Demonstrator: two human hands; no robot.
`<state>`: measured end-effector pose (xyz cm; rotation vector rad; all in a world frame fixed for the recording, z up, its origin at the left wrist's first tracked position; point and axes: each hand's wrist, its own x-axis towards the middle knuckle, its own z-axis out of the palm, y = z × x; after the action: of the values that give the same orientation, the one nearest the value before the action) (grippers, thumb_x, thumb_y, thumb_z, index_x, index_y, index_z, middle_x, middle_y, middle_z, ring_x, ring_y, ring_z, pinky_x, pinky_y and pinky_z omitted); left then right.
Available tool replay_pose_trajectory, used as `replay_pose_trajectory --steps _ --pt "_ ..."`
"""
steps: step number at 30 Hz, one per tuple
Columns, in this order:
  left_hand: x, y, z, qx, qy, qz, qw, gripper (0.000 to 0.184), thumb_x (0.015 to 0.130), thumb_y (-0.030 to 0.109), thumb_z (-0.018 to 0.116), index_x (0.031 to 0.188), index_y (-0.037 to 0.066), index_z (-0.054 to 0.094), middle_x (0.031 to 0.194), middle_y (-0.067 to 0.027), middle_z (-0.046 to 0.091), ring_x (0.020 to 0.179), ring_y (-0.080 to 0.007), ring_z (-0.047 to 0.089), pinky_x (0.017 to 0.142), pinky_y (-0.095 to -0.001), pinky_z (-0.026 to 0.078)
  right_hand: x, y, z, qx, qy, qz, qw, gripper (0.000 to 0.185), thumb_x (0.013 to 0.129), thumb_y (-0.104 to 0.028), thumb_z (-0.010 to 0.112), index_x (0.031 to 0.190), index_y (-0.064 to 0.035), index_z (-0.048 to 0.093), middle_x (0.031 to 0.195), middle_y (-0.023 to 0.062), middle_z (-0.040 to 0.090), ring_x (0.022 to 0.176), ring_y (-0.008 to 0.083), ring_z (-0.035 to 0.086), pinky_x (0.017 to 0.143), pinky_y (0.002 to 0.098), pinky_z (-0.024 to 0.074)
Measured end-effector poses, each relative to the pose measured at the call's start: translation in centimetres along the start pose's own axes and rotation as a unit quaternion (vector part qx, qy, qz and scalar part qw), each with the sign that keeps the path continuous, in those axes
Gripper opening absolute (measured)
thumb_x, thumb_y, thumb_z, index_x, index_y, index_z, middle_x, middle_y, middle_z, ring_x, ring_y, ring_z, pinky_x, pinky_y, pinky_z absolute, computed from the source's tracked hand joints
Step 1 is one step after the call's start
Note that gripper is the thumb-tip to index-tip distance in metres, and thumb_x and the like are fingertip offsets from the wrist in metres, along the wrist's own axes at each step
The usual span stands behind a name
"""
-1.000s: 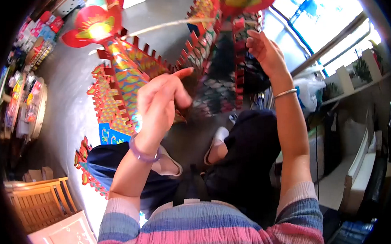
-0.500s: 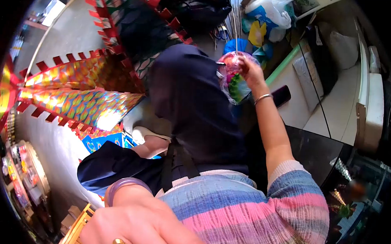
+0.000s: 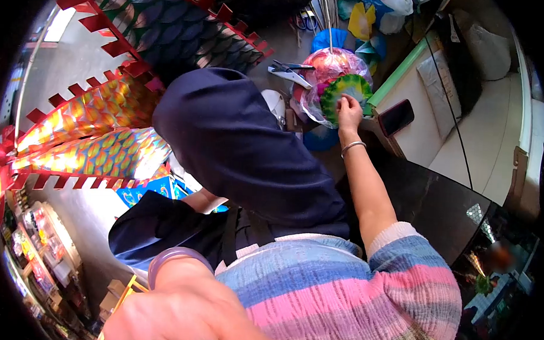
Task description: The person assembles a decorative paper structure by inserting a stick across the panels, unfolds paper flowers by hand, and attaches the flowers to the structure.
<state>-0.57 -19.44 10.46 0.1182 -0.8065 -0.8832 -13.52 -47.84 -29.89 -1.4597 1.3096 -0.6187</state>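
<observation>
Pinched between the thumb and fingers of my right hand [image 3: 349, 114] is a green, scalloped-edged disc [image 3: 356, 89] with a paler yellow-green middle. It lies over a clear plastic bag [image 3: 310, 102] holding pink and red pieces. A pair of scissors or pliers-like tool [image 3: 293, 73] with pale handles rests against the bag's left side. My left hand [image 3: 189, 311], with a purple bangle at the wrist, is close to the camera at the bottom; its fingers run out of frame, so what it holds is hidden.
Large red-edged paper shapes [image 3: 93, 146] with patterned panels stand on the left. A phone [image 3: 396, 117] lies right of my hand, on the edge of a pale box. Thin metal rods [image 3: 326, 13] and blue-handled scissors [image 3: 305, 19] are beyond the bag. A shelf of goods [image 3: 45, 240] stands lower left.
My right hand has moved down and away from the rod and is now pinching the green disc, which shows more fully above the bag. The view has shifted, and my left hand stays low.
</observation>
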Motion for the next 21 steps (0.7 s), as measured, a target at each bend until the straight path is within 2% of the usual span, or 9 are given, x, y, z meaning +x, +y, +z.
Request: replay_pose_trajectory --steps 2,3,6,7,10,15,17,20,21 --pt "-0.2 0.0 0.1 0.003 0.018 0.005 1.0 0.046 0.093 0.008 0.046 0.048 0.007 0.039 0.048 0.0011 0.034 0.043 -0.0128 0.044 0.074 -0.0402 0.059 0.8 0.8 -1.0 -0.076 0.103 -0.087 0.988 0.021 0.083 -0.014 0.063 0.097 0.0006 0.06 0.086 0.008 0.062 0.079 0.0178 0.059 0.071 0.0309 0.0482" --pt "-0.3 -0.2 0.2 0.007 0.021 0.013 1.0 0.046 0.093 0.008 0.047 0.048 0.007 0.039 0.048 0.001 0.034 0.042 -0.0126 0.043 0.073 -0.04 0.059 1.1 1.0 -1.8 -0.162 0.147 -0.103 0.97 0.03 0.076 -0.018 0.07 0.098 -0.0006 0.059 0.091 0.0111 0.06 0.086 0.0251 0.058 0.079 0.0369 0.0463" --pt "-0.1 0.1 -0.7 -0.001 -0.045 -0.006 0.999 0.045 0.093 0.008 0.047 0.048 0.007 0.04 0.049 0.0006 0.035 0.042 -0.0121 0.042 0.072 -0.0397 0.059 1.7 1.5 -2.4 -0.313 0.216 -0.191 0.905 0.037 0.074 -0.023 0.072 0.1 -0.0013 0.058 0.091 0.0128 0.057 0.089 0.0308 0.056 0.083 0.0413 0.0449" --pt "0.0 -0.1 -1.0 -0.013 -0.06 0.002 0.998 0.045 0.093 0.008 0.047 0.048 0.007 0.04 0.049 0.0004 0.035 0.042 -0.012 0.042 0.072 -0.0396 0.059 2.0 1.6 -2.6 -0.325 0.2 -0.193 0.904 0.043 0.073 -0.029 0.072 0.102 -0.0014 0.058 0.093 0.0153 0.061 0.088 0.034 0.058 0.082 0.0436 0.0454" --pt "-0.2 -0.9 -1.4 -0.027 -0.066 0.049 0.996 0.046 0.093 0.012 0.049 0.048 0.007 0.042 0.049 -0.0002 0.037 0.043 -0.0124 0.043 0.072 -0.0393 0.059 1.8 -0.9 -2.9 -0.357 0.047 -0.029 0.933 0.047 0.071 -0.033 0.072 0.105 -0.0023 0.059 0.096 0.0164 0.064 0.087 0.0341 0.061 0.08 0.0425 0.0472" --pt "-2.2 -0.8 -1.4 0.071 0.013 0.094 0.993 0.04 0.088 0.016 0.054 0.051 0.003 0.053 0.049 -0.006 0.05 0.043 -0.0144 0.049 0.064 -0.0381 0.058 3.1 0.1 -2.6 -0.284 0.072 -0.075 0.953 0.035 0.07 -0.036 0.072 0.078 -0.0028 0.064 0.073 0.0114 0.065 0.068 0.0268 0.063 0.065 0.0382 0.0471" --pt "-2.6 -1.0 -1.7 0.105 0.044 0.111 0.987 0.041 0.086 0.017 0.057 0.048 0.005 0.054 0.044 -0.0055 0.052 0.039 -0.0125 0.049 0.059 -0.0325 0.055 2.8 -1.0 -3.0 -0.295 0.054 -0.064 0.952 0.033 0.074 -0.035 0.07 0.084 -0.0047 0.066 0.079 0.0118 0.067 0.073 0.0293 0.063 0.066 0.0392 0.0477" --pt "-4.6 0.7 -3.1 0.149 0.005 0.035 0.988 0.044 0.096 0.025 0.047 0.058 0.003 0.05 0.058 -0.0068 0.054 0.052 -0.0149 0.049 0.076 -0.0464 0.052 1.7 -3.5 -3.7 -0.334 0.074 -0.134 0.93 0.028 0.08 -0.034 0.066 0.085 -0.0066 0.067 0.081 0.0102 0.067 0.072 0.0295 0.062 0.065 0.0394 0.0474" --pt "-5.1 0.9 -3.7 0.169 -0.008 0.029 0.985 0.042 0.096 0.028 0.047 0.062 0.004 0.055 0.06 -0.005 0.056 0.052 -0.0145 0.049 0.077 -0.0433 0.052 2.1 -3.1 -4.0 -0.337 0.085 -0.192 0.918 0.027 0.08 -0.033 0.066 0.084 -0.0065 0.067 0.081 0.0097 0.066 0.071 0.028 0.062 0.064 0.0388 0.0472"
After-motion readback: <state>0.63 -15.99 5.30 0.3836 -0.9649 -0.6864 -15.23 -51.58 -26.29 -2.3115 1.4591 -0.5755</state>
